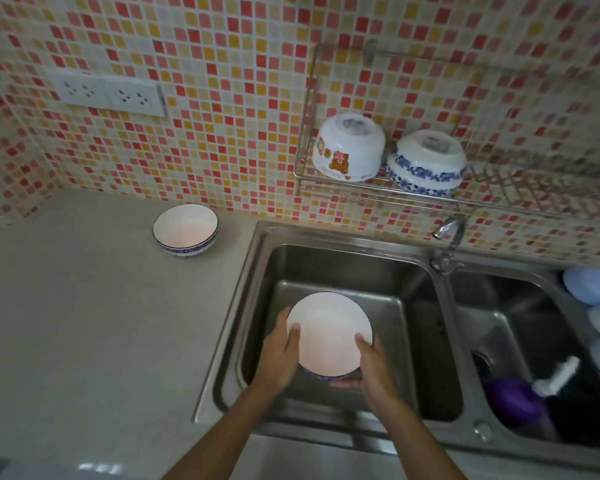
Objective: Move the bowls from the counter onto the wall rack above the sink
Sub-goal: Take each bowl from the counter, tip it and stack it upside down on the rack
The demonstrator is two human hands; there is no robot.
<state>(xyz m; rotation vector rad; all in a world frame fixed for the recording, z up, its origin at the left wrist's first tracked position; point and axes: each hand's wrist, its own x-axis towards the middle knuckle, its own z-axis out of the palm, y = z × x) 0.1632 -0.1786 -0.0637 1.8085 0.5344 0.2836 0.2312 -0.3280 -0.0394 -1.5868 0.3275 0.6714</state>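
I hold a white bowl [328,332] with a dark blue rim upright over the left sink basin. My left hand [279,355] grips its left side and my right hand [373,365] grips its right side, thumbs over the rim. A second white bowl with a blue rim [185,229] stands upright on the counter near the tiled wall. On the wire wall rack [378,187] above the sink, a bear-patterned bowl [349,147] and a blue-flowered bowl [426,164] rest upside down, side by side.
A double steel sink [250,271] lies below the rack, with a tap [447,237] between the basins. The right basin holds a purple bottle [516,400] and pale blue items [589,285]. Wall sockets [108,95] sit at upper left. The rack's right part [520,181] holds nothing.
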